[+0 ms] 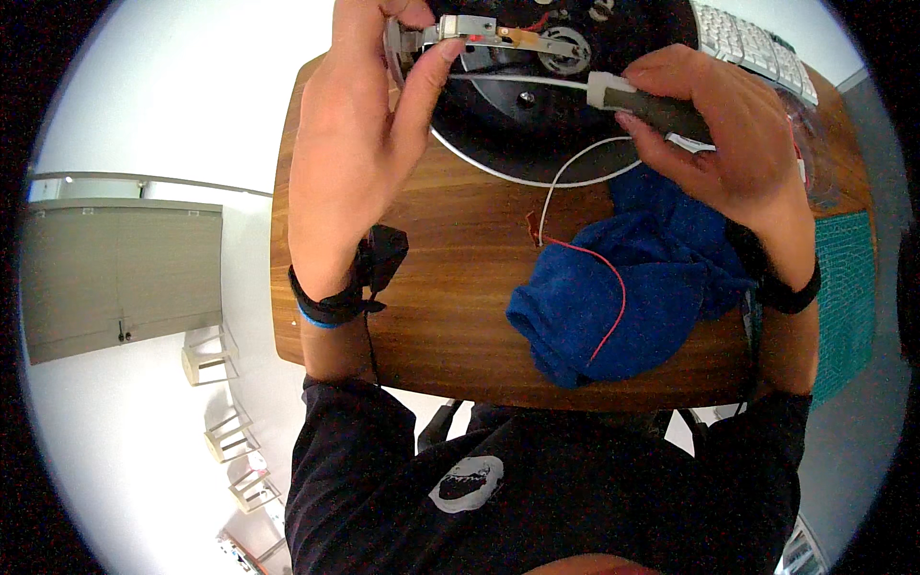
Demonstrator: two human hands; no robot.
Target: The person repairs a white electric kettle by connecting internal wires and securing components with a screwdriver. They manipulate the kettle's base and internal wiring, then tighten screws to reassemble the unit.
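My left hand (355,144) is closed around a small metal bracket assembly (470,27) with an orange-brown strip, at the far side of the table. Thumb and fingers pinch its left end. In my right hand (733,134) is a screwdriver (656,108) with a dark grey handle and a pale collar. Its thin shaft points left, toward the bracket and my left thumb; whether the tip touches anything cannot be made out. Below both hands lies a round black appliance housing (565,144) with a white rim and metal parts inside, its far side cut off by the view.
A crumpled blue cloth (613,297) lies on the wooden table (450,307), with a red wire (623,278) across it. A white wire (561,177) curves beside the housing. A white keyboard (752,43) sits far right, and a green mat (843,297) nearer right.
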